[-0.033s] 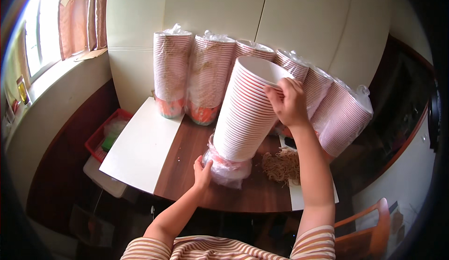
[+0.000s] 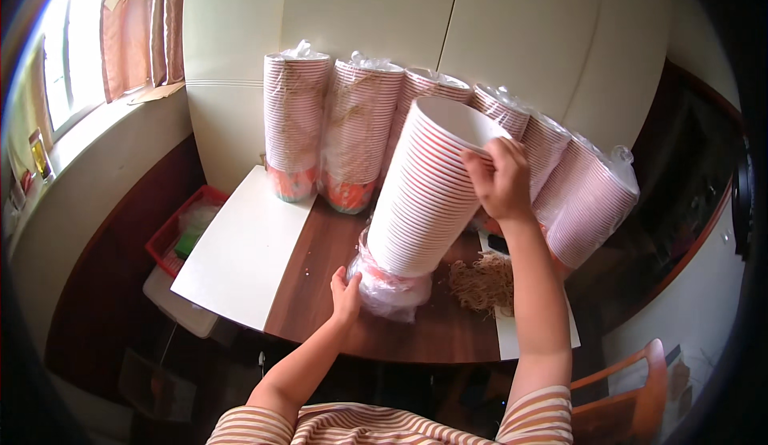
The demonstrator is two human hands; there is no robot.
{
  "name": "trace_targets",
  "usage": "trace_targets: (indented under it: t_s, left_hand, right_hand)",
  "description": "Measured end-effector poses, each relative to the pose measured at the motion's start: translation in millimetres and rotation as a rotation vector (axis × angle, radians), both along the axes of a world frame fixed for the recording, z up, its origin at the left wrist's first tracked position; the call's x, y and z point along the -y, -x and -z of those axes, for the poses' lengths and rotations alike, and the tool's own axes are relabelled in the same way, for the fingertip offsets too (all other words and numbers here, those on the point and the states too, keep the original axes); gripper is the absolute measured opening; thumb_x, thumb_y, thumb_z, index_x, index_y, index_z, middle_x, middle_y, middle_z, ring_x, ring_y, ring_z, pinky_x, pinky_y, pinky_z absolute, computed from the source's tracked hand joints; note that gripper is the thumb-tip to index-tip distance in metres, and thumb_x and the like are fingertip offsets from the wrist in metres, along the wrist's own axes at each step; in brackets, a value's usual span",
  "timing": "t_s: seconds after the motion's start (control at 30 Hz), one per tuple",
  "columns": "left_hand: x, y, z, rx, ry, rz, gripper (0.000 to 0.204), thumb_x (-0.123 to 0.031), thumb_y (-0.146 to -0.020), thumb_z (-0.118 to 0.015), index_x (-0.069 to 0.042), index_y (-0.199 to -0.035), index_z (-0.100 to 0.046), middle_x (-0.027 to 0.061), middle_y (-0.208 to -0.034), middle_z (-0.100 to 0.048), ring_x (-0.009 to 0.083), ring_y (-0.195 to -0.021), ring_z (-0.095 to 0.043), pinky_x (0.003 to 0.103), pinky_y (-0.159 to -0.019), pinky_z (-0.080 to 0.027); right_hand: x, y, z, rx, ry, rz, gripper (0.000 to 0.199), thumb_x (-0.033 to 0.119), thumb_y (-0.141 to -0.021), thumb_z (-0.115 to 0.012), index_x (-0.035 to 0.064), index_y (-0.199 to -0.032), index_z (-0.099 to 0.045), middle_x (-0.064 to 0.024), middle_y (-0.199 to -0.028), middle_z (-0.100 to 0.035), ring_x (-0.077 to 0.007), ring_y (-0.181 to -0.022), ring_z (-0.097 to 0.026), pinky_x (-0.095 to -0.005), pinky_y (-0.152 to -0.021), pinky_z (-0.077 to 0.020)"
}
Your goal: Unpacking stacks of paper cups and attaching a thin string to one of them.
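A tall nested stack of white paper cups [image 2: 424, 197] with red-lined rims stands in front of me, leaning to the right at the top. My right hand [image 2: 502, 175] pinches its upper rim, thumb outside and fingers over the edge. Crumpled clear plastic bag [image 2: 394, 295] is bunched around the base of the stack, on the brown tabletop. At the bag's left side, my left hand [image 2: 346, 295] grips the plastic; some of its fingers are hidden behind it.
Several wrapped cup stacks [image 2: 364, 125] line the back of the table [image 2: 308, 293]. A tangle of tan rubber bands [image 2: 482, 283] and a small black object [image 2: 498, 243] lie to the right. At left is a red basket [image 2: 164, 257]; a wooden chair [image 2: 632, 397] stands at lower right.
The top of the cup stack has tipped slightly further right, together with my right hand. My left hand stays at the plastic bag.
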State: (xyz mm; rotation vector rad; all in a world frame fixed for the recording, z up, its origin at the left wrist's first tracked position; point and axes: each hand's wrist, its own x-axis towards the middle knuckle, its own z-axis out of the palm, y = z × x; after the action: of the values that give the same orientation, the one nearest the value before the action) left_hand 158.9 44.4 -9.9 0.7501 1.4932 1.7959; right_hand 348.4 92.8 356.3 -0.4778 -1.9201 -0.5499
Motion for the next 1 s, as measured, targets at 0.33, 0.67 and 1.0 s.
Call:
trace_targets:
  t_s: [0.33, 0.67, 1.0]
  left_hand:
    - [-11, -33, -36, 0.922, 0.103, 0.450, 0.056, -0.039, -0.092, -0.041, 0.000, -0.133, -0.042, 0.0153, -0.137, -0.045, 0.0344, -0.126, -0.041, 0.047, -0.107, -0.028]
    - [51, 36, -166, 0.336, -0.529, 0.306, 0.046, -0.019, -0.083, -0.062, 0.001, -0.122, -0.049, 0.0093, -0.113, -0.057, 0.0174, -0.103, -0.054, 0.032, -0.091, -0.042]
    - [77, 5, -419, -1.477, -0.507, -0.045, 0.047, -0.031, -0.067, -0.070, 0.001, -0.098, -0.059, 0.0211, -0.098, -0.062, 0.0353, -0.091, -0.061, 0.043, -0.079, -0.048]
  right_hand:
    - [60, -91, 50, -0.337, 0.065, 0.086, 0.044, 0.036, -0.091, -0.030, 0.0013, -0.064, -0.038, -0.0121, -0.061, -0.040, -0.0250, -0.057, -0.043, -0.0357, -0.054, -0.0324]
    - [58, -129, 86, -1.590, 0.286, -0.159, 0.068, 0.053, -0.093, -0.038, -0.0053, -0.125, -0.048, -0.0210, -0.123, -0.053, -0.0304, -0.107, -0.056, -0.0396, -0.091, -0.0451]
    - [-13, 0, 238, -1.892, 0.965, -1.355, 0.052, 0.034, -0.094, -0.026, 0.0076, -0.135, -0.044, -0.0128, -0.133, -0.049, -0.0312, -0.121, -0.049, -0.0479, -0.097, -0.0451]
